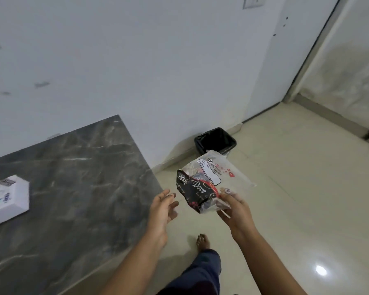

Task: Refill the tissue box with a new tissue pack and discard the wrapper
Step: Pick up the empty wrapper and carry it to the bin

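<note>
My right hand point(234, 207) grips a crumpled clear plastic tissue wrapper point(219, 173) with a black printed piece bunched at its lower end, held out over the floor. My left hand point(162, 207) hovers just to the left of the wrapper, fingers apart and holding nothing. The white tissue box point(6, 196) lies on the dark marble table point(77, 177) at the far left, partly cut off by the frame edge. A black bin point(215, 141) lined with a black bag stands on the floor against the wall, beyond the wrapper.
The table's corner point(160, 188) juts out close to my left hand. Cream floor tiles point(296, 199) spread to the right. My bare foot point(202, 241) and a dark trouser leg are below the hands. A white wall rises behind.
</note>
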